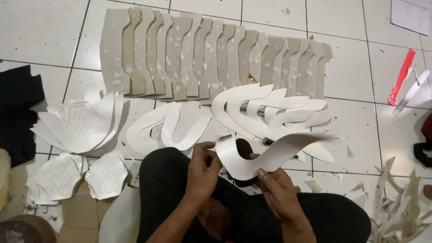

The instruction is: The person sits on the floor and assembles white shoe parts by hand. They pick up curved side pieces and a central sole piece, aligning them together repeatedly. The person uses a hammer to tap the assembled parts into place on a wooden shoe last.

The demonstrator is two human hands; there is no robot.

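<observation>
A curved white cut piece (270,155) is held up over the lap, just below the centre of the view. Its rounded end is pinched from the nine o'clock side by the left hand (202,173), whose thumb and fingers are closed on the edge beside the oval cut-out. The lower rim is gripped from the five o'clock side by the right hand (281,195), fingers curled shut on it, with a fingertip seen through the cut-out. From the hands the piece sweeps away toward two o'clock, its thin tip hanging free above the floor tiles (351,72).

Directly at twelve o'clock of the hands, a fanned spread of similar white curved pieces (274,110) is laid on the floor, and further out, at twelve o'clock again, a long overlapping row of grey-beige shaped pieces (211,58) is set out. At eleven o'clock two white U-shaped pieces (173,128) are seen. At ten o'clock a stack of white quilted panels (81,123) is piled, with two smaller quilted panels (78,175) at nine o'clock. A red strip (402,76) is seen at two o'clock, well apart, and a heap of offcuts (400,202) lies at four o'clock.
</observation>
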